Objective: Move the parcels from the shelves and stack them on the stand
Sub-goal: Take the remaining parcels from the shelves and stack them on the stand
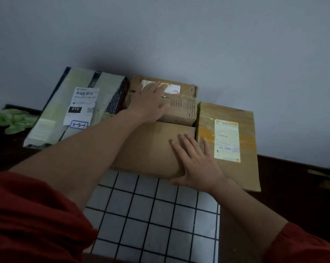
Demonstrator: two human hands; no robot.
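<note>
Several parcels lie against the wall on a stand covered by a white checked cloth point(152, 215). My left hand point(149, 103) rests flat, fingers straight, on a worn taped brown box point(181, 107) at the back. My right hand point(196, 164) lies flat on the front right corner of a plain brown box point(149, 149) in front of it. To the right lies a flat brown parcel point(230, 168) with a pale label. At the left lies a large grey-wrapped parcel point(61, 109) with a white label marked 010.
A green leafy plant point(12, 118) sits at the far left on the dark surface point(293, 186). The grey wall point(179, 35) rises right behind the parcels. Checked cloth extends toward me below the boxes. Something pale lies at the far right edge.
</note>
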